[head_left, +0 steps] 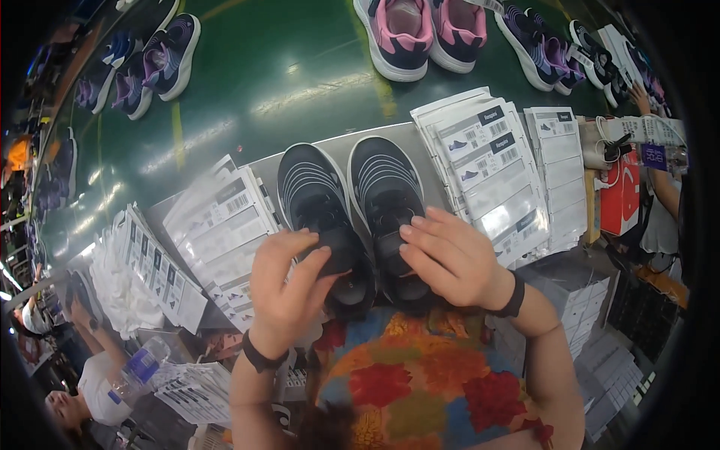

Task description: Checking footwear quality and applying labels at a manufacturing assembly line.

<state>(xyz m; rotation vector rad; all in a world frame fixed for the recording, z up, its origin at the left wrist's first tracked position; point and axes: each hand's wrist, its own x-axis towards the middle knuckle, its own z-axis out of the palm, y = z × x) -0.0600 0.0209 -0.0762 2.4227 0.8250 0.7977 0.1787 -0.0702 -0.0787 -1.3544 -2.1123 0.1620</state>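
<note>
Shoes (386,176) stand paired; left hand (281,289), half-curled, and right hand (461,259), loosely bent, touch their tongues (343,251), firm hold unclear.

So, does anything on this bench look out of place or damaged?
I can see nothing spilled or damaged. The label sheets left of the dark shoes lie unevenly fanned, near a crumpled white heap, so that side looks untidy.

White glare (291,69) streaks a yellow-striped green worktop (247,97) beside a grey ledge (260,169).
</note>
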